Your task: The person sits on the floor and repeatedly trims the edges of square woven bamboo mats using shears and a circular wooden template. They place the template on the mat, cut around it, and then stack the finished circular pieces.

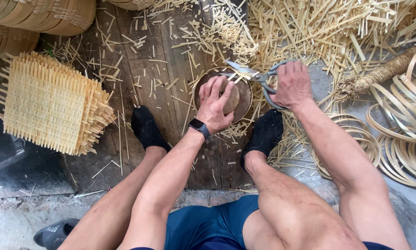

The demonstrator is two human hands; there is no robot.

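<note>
Between black-socked feet, scissors (258,76) over round disc (244,95).
</note>
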